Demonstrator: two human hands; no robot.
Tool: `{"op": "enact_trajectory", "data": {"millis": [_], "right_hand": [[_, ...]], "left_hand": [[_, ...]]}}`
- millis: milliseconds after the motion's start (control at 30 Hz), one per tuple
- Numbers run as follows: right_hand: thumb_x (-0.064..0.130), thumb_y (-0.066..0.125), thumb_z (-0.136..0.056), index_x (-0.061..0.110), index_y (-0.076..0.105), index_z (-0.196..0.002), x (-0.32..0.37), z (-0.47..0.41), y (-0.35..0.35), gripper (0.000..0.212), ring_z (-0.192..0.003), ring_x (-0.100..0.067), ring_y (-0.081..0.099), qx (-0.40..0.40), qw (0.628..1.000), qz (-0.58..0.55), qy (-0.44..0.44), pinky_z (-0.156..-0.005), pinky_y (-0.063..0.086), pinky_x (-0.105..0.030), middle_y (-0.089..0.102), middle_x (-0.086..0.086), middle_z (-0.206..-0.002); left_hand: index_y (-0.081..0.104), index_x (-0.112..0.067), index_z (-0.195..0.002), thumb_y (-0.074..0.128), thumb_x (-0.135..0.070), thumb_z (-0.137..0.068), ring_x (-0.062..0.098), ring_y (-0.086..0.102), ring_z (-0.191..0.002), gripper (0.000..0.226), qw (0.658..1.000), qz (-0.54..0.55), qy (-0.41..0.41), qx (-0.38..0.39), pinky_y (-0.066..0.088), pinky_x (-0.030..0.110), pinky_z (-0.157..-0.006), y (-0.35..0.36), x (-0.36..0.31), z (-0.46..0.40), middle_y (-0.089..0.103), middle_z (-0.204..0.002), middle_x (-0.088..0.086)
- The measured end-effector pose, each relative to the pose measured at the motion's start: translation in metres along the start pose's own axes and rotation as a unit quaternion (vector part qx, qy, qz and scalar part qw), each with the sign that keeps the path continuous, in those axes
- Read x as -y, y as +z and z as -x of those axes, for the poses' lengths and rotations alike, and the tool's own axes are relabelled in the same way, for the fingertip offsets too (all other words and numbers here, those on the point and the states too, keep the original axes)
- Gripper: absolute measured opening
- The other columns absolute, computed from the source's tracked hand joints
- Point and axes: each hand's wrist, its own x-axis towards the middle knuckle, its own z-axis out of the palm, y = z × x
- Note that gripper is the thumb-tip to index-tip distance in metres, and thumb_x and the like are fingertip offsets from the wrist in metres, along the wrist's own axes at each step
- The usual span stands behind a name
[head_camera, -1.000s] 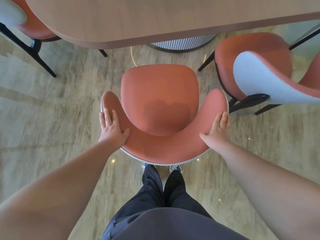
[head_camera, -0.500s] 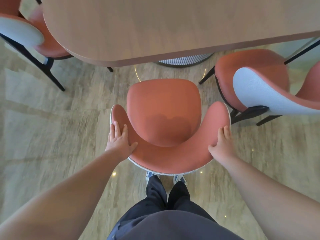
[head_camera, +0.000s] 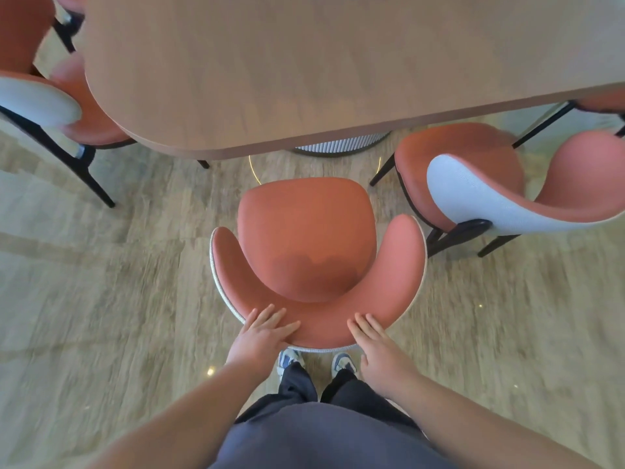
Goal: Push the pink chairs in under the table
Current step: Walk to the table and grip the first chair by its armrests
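I am pressing my flat left hand [head_camera: 262, 335] and right hand [head_camera: 375, 346] against the chair [head_camera: 304, 238] back, ready to drive it squarely under the desk [head_camera: 304, 79].

Streaky beige floor [head_camera: 111, 299] w/ light spots; blue-white sneakers [head_camera: 343, 362], dark trousers [head_camera: 304, 387].

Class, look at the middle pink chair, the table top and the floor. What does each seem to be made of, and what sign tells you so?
Middle pink chair: smooth pink upholstery with a soft sheen, perhaps faux leather; the back's outer rim looks like pale woven fabric.
Table top: matte wood or wood-look laminate, with fine straight grain.
Floor: glossy, streaked beige, mirroring small lights; perhaps polished stone or tile.
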Motion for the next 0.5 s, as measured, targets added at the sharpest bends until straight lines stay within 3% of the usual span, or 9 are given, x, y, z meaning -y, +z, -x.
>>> {"op": "enact_trajectory", "data": {"millis": [100, 167, 233, 300, 333, 400, 467, 500], "right_hand": [[0.006, 0.039, -0.097, 0.027, 0.024, -0.162, -0.001, -0.008, -0.005, 0.07, -0.153, 0.001, -0.008, -0.009, 0.999, -0.053, 0.008, -0.123, 0.02, -0.028, 0.009, 0.018, -0.169], [0.002, 0.043, -0.096, 0.025, 0.052, -0.148, 0.004, -0.011, -0.014, 0.057, -0.152, -0.004, 0.019, -0.046, 0.986, -0.154, 0.046, -0.12, 0.027, -0.028, 0.034, 0.014, -0.162], [-0.003, 0.045, -0.094, 0.035, 0.07, -0.116, 0.004, -0.01, -0.027, 0.05, -0.123, -0.01, 0.057, -0.116, 0.952, -0.261, 0.107, -0.101, 0.047, -0.03, 0.059, 0.012, -0.143], [-0.005, 0.044, -0.09, 0.046, 0.067, -0.096, -0.007, -0.012, -0.05, 0.056, -0.085, -0.009, 0.065, -0.19, 0.919, -0.307, 0.158, -0.074, 0.049, -0.026, 0.07, 0.015, -0.121], [-0.005, 0.044, -0.088, 0.046, 0.066, -0.094, -0.014, -0.015, -0.064, 0.056, -0.078, -0.008, 0.063, -0.223, 0.906, -0.314, 0.173, -0.066, 0.045, -0.024, 0.07, 0.016, -0.115], [-0.004, 0.046, -0.089, 0.042, 0.063, -0.105, -0.028, -0.029, -0.095, 0.052, -0.096, -0.013, 0.064, -0.263, 0.888, -0.32, 0.201, -0.07, 0.045, -0.024, 0.066, 0.013, -0.121], [-0.001, 0.052, -0.088, 0.028, 0.057, -0.132, -0.043, -0.048, -0.122, 0.053, -0.12, -0.02, 0.058, -0.275, 0.875, -0.32, 0.236, -0.086, 0.045, -0.03, 0.058, 0.004, -0.139], [0.001, 0.056, -0.087, 0.022, 0.05, -0.142, -0.05, -0.059, -0.133, 0.059, -0.12, -0.024, 0.058, -0.272, 0.873, -0.313, 0.258, -0.087, 0.045, -0.033, 0.055, -0.001, -0.143]], "left_hand": [[0.028, -0.05, -0.156, 0.042, -0.032, -0.109, 0.017, 0.0, -0.159, 0.052, 1.0, 0.018, 0.004, -0.005, -0.014, 0.037, -0.122, 0.0, -0.001, -0.003, 0.016, -0.171, -0.006], [0.041, -0.045, -0.152, 0.047, -0.021, -0.104, 0.016, 0.005, -0.158, 0.054, 0.996, 0.09, -0.003, -0.015, -0.012, 0.035, -0.123, -0.004, -0.005, -0.004, 0.023, -0.169, -0.004], [0.056, -0.036, -0.143, 0.05, -0.006, -0.096, 0.016, 0.012, -0.157, 0.056, 0.974, 0.219, -0.038, -0.049, -0.002, 0.037, -0.127, -0.02, -0.007, -0.005, 0.033, -0.166, -0.002], [0.063, -0.027, -0.136, 0.053, 0.001, -0.091, 0.02, 0.019, -0.156, 0.054, 0.945, 0.279, -0.099, -0.141, 0.012, 0.041, -0.127, -0.042, 0.001, -0.01, 0.042, -0.16, -0.001], [0.063, -0.023, -0.136, 0.054, 0.002, -0.089, 0.023, 0.023, -0.154, 0.054, 0.934, 0.273, -0.134, -0.188, 0.016, 0.042, -0.126, -0.052, 0.009, -0.013, 0.046, -0.157, 0.001], [0.055, -0.016, -0.14, 0.056, 0.001, -0.086, 0.027, 0.031, -0.148, 0.056, 0.904, 0.278, -0.213, -0.244, 0.024, 0.042, -0.122, -0.072, 0.029, -0.021, 0.049, -0.152, 0.007], [0.04, -0.014, -0.15, 0.062, -0.009, -0.089, 0.03, 0.034, -0.145, 0.065, 0.858, 0.338, -0.302, -0.243, 0.031, 0.045, -0.116, -0.088, 0.048, -0.034, 0.041, -0.155, 0.011], [0.03, -0.015, -0.156, 0.066, -0.016, -0.091, 0.033, 0.036, -0.144, 0.074, 0.83, 0.378, -0.344, -0.225, 0.035, 0.047, -0.112, -0.096, 0.056, -0.042, 0.035, -0.159, 0.013]]}}
